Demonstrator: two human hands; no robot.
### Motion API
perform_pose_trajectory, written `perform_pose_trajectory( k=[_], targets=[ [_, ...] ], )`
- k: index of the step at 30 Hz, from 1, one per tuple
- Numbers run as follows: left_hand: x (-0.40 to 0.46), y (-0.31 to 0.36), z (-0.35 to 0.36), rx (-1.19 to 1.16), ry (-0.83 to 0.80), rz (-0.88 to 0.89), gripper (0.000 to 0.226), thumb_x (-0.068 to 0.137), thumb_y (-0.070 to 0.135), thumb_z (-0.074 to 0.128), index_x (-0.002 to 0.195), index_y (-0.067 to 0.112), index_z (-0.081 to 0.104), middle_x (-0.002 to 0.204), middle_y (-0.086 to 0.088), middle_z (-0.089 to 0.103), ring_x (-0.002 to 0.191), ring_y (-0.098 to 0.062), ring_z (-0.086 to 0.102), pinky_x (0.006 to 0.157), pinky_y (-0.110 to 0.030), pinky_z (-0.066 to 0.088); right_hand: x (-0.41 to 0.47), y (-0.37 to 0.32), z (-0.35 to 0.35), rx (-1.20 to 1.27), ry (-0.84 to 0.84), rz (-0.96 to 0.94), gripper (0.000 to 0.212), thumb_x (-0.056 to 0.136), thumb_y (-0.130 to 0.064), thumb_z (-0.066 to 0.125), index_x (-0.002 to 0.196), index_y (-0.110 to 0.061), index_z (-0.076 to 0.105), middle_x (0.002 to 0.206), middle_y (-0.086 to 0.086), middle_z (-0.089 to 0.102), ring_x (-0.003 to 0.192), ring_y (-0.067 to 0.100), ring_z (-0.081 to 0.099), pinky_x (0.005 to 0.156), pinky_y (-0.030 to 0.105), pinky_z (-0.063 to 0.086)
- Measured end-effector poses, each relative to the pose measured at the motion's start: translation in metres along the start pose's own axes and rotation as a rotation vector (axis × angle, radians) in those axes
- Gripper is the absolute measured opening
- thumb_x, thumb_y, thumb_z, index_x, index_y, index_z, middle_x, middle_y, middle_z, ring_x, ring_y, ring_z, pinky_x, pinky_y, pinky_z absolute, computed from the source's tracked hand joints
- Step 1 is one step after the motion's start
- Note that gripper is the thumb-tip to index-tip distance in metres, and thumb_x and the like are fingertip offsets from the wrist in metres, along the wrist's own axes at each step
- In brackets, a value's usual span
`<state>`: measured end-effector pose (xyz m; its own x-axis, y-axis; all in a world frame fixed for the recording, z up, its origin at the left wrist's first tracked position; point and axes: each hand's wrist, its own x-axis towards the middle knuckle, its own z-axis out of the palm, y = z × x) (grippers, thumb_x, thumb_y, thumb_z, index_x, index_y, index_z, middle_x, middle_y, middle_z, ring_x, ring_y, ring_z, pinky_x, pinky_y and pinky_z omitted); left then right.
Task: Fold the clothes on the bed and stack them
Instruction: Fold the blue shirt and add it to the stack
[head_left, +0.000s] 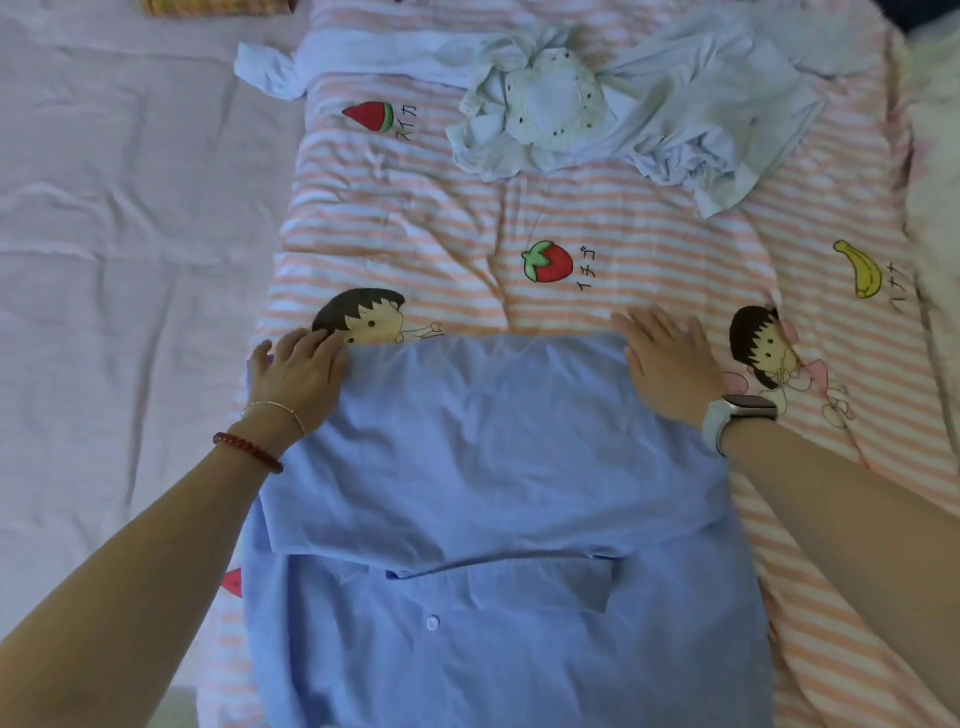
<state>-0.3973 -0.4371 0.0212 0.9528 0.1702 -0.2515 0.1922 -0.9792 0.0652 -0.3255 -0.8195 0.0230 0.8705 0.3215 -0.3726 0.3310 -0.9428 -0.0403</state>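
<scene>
Both arms extended forward, bare forearms entering from the lower corners. Left hand (296, 371): palm down, fingers straight and slightly spread, thumb out to the left; red bead bracelet (248, 452) and thin chain at the wrist. Right hand (670, 364): palm down, flat, fingers straight and close together, pointing away; pale-strapped watch (737, 418) on the wrist. Neither hand grips anything.
</scene>
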Motion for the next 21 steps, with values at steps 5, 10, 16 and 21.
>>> perform_pose_trajectory(
  k=[5,10,16,21],
  targets=[
    [0.004,-0.015,-0.009,-0.022,-0.102,-0.033,0.037,0.097,0.034,0.039,0.125,0.016,0.054,0.123,-0.014,0.052,0.117,-0.034,0.041,0.096,-0.043,0.031,0.006,0.023,-0.004,-0.084,-0.099,0.097,0.041,0.098,-0.027,0.032,0.139,-0.026,0.034,0.139,0.003,0.040,0.127,0.024,0.035,0.106,0.044,0.021],
    [0.012,-0.025,-0.028,-0.023,-0.345,0.064,0.047,0.092,0.043,0.049,0.135,0.024,0.044,0.131,-0.006,0.053,0.120,-0.028,0.047,0.097,-0.037,0.035,0.011,0.030,-0.016,-0.072,-0.136,0.077,0.032,0.098,-0.028,0.036,0.129,-0.024,0.044,0.127,0.002,0.051,0.118,0.024,0.044,0.095,0.038,0.027],
    [0.012,-0.032,-0.049,-0.045,-0.406,0.036,0.020,0.091,0.033,0.056,0.096,0.014,0.057,0.110,-0.014,0.062,0.100,-0.031,0.054,0.078,-0.031,0.037,0.000,0.037,-0.025,-0.090,-0.034,0.145,0.023,0.099,-0.018,0.035,0.116,-0.017,0.051,0.112,0.005,0.054,0.097,0.025,0.050,0.077,0.034,0.023],
    [0.017,-0.015,-0.078,0.045,-0.236,0.035,0.021,0.094,0.036,0.049,0.080,0.020,0.043,0.100,-0.012,0.063,0.093,-0.031,0.056,0.070,-0.030,0.032,-0.004,0.045,-0.059,-0.112,0.115,0.227,0.014,0.096,-0.012,0.038,0.098,-0.017,0.051,0.102,0.003,0.055,0.088,0.027,0.052,0.077,0.036,0.022]
  ],
)
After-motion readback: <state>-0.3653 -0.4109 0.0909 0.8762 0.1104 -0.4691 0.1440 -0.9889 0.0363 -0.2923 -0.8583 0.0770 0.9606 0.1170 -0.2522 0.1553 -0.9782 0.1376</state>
